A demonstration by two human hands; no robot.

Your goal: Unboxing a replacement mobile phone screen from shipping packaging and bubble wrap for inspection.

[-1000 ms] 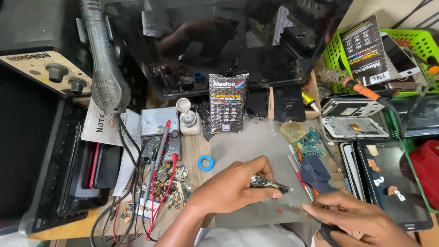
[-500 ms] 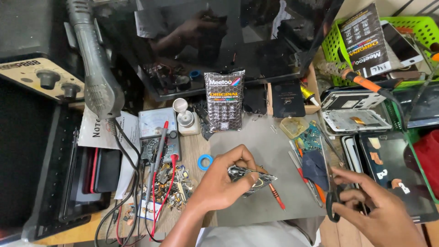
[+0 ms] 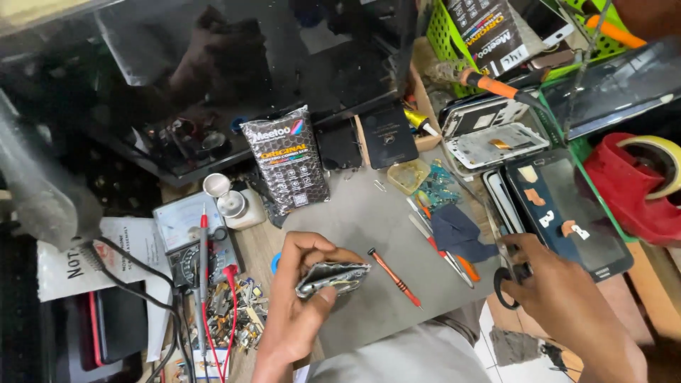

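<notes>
a: the grey mat [image 3: 369, 213] is the largest surface in view. what lies on it?

b: a dark pouch [image 3: 285, 159] stands at its far edge, a blue cloth [image 3: 457, 230] lies to the right, and a red screwdriver [image 3: 394, 276] lies loose near the middle, just beside the left hand.

a: and the hands?

b: the left hand [image 3: 301, 298] grasps a small silver module [image 3: 332, 276], thumb underneath, fingers curled over the top edge, raised a little above the mat. the right hand [image 3: 560, 291] is closed around black scissors [image 3: 505, 280]; a finger loop shows below the knuckles, the blades are hidden.

a: how is this step done well?

b: in my judgement, keep the module level and low over the mat, so that anything dropped lands there and not in the heap of small parts [image 3: 237, 319] by the meter [image 3: 188, 237]. grip it by the edges, not the flat face. bring the scissors in slowly, tips away from the left fingers.

a: the smallest item?

b: a blue ring [image 3: 274, 262], half hidden behind the left hand.
</notes>
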